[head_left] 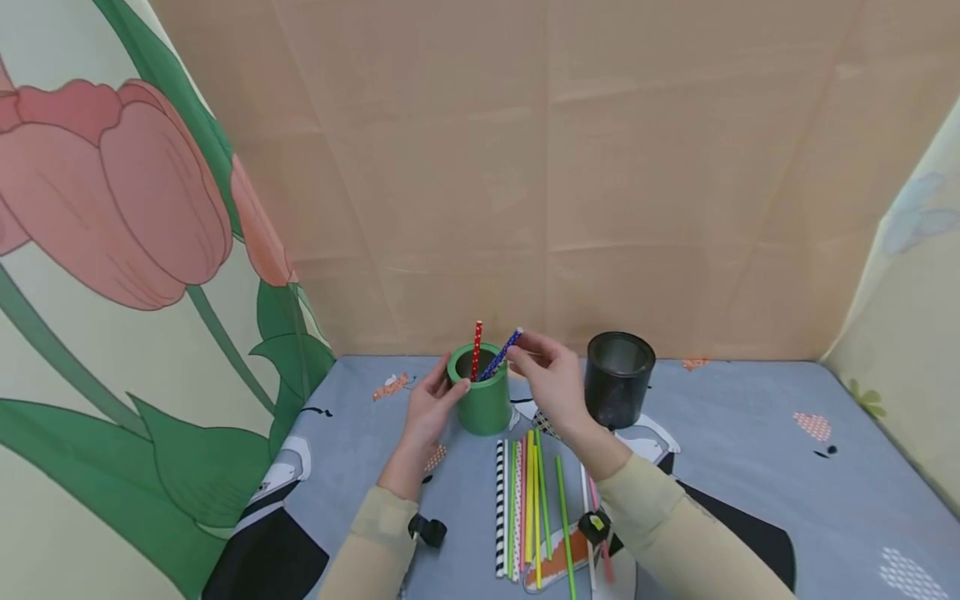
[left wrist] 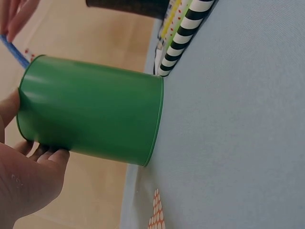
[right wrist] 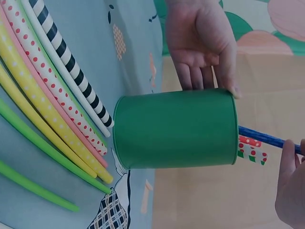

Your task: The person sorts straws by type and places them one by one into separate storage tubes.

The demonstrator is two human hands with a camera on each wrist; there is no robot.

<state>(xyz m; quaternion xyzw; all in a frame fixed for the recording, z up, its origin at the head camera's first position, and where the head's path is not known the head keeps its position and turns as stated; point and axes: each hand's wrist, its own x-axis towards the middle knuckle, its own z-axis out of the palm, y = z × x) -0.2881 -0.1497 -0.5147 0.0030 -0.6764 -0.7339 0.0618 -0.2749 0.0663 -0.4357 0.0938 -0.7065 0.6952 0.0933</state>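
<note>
Gripping green cup (head_left: 483, 408) in left hand (head_left: 432, 400), right hand (head_left: 553, 375) pinching blue straw (head_left: 501, 354) tilted inside it, red straw (head_left: 476, 350) inside, black cup (head_left: 618, 385) to its right

both arms reach forward from the lower edge of the head view, drawing closer together toward the hands. the left sleeve (head_left: 371, 542) is cream and stops short of a bare left wrist (head_left: 405, 475). the left hand (head_left: 431, 406) is raised in a curved grip, its thumb (right wrist: 228, 74) set apart from the bent fingers (right wrist: 194, 76). the right sleeve (head_left: 678, 529), matching, slants in from the lower right. the right hand (head_left: 553, 379) sits slightly higher in the head view, thumb and fingertips brought together in a pinch, pointing toward the left hand.
</note>
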